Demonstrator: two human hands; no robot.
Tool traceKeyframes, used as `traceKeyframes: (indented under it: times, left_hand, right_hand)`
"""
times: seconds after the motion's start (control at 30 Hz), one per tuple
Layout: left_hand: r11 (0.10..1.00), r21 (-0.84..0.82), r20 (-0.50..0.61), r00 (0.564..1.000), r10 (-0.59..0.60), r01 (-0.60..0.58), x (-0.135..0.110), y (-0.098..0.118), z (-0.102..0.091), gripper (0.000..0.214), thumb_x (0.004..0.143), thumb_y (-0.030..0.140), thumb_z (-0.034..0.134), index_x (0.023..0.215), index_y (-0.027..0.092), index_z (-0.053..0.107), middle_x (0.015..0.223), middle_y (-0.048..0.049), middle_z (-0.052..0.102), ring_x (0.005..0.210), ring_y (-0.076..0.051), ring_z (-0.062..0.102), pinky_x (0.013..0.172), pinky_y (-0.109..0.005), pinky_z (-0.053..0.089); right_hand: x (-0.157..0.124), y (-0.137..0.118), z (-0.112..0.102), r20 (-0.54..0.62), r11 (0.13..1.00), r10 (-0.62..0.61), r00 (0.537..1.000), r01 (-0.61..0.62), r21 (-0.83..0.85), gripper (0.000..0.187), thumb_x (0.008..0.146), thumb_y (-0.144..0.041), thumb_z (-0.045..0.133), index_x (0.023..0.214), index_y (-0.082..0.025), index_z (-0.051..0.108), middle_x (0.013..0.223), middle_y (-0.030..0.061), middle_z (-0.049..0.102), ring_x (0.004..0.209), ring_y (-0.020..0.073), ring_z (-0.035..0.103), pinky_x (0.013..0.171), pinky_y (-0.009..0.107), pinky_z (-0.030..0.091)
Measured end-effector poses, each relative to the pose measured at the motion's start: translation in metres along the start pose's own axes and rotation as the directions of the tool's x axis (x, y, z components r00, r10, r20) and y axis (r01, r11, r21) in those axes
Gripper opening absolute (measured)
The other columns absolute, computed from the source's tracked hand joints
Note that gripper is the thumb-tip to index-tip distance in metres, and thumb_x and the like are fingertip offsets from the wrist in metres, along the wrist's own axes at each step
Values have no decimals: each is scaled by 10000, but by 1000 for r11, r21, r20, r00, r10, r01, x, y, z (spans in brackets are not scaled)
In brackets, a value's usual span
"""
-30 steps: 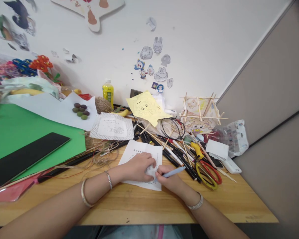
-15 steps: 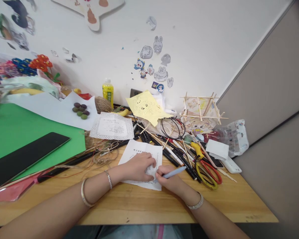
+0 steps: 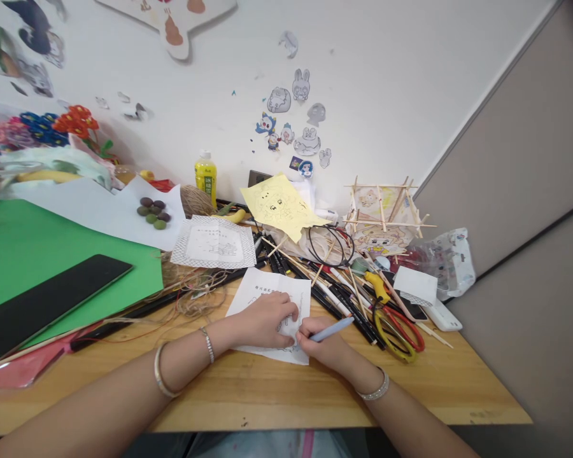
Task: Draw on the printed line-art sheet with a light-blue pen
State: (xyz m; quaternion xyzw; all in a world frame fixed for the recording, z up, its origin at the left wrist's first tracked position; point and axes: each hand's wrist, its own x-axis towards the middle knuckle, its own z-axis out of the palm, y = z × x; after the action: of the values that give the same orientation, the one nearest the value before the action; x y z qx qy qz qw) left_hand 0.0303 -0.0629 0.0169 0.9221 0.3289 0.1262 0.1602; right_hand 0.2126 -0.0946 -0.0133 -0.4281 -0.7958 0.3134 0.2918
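- White sheet (image 3: 266, 294) with a black line drawing, lower centre of frame, on the wooden table (image 3: 277, 394).
- Left hand (image 3: 263, 321) presses it, fingers together.
- Right hand (image 3: 325, 348) clamped on a light-blue pen (image 3: 333, 328), tip on the sheet.
- Unchanged from earlier.

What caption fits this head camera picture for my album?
The left hand presses a printed colouring sheet onto the wooden desk while the right hand holds a blue pen to it.

White line-drawing sheet (image 3: 266, 290) lies flat, a light-blue pen (image 3: 333, 329) slanting tip-down at its right edge
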Motion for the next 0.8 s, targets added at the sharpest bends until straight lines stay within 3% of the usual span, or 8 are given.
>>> traceKeyframes:
  times: [0.8]
  left_hand:
    - [1000,-9,23,999,-23,23,-1,2,-3,359,641,340,679,961,217,573,937,-39,541,894,-228,512,770,-303,389]
  right_hand:
    - [0,2,1,-29,999,-4,1000,5,51,264,724,-162,449,518,-190,286,516,-54,323,511,90,311,474,217,230]
